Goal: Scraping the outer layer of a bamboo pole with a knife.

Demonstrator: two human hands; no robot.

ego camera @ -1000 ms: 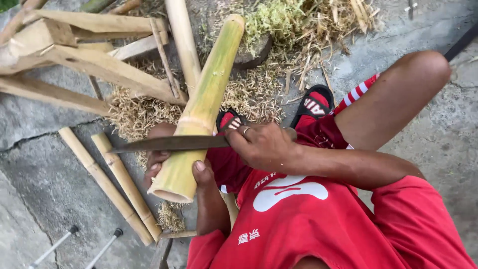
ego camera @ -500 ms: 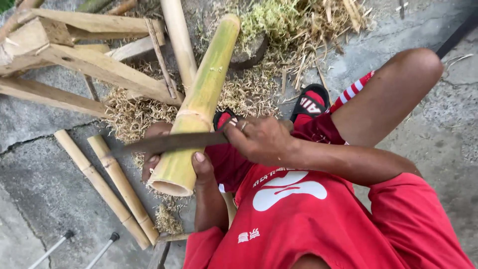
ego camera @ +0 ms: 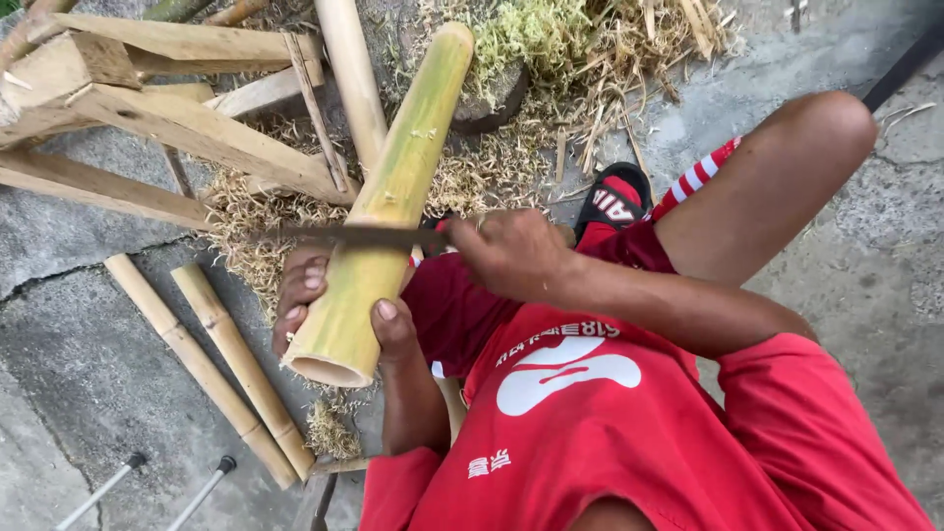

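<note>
Left hand (ego camera: pixel 339 320) fingers wrap the near end of the thick green-yellow bamboo pole (ego camera: pixel 388 202) slanting away, right hand (ego camera: pixel 511 254) closed gripping the dark flat blade (ego camera: pixel 339 236) laid straight across it.

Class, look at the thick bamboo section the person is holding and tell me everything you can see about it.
The bamboo section is a thick, hollow culm, green with yellowed streaks, its open cut end toward the person. It lies slanted, far end up by the shavings. The left hand cups the near end, fingers on one side and thumb on the other. A long dark blade, gripped by the right hand, lies across its upper surface.
</note>
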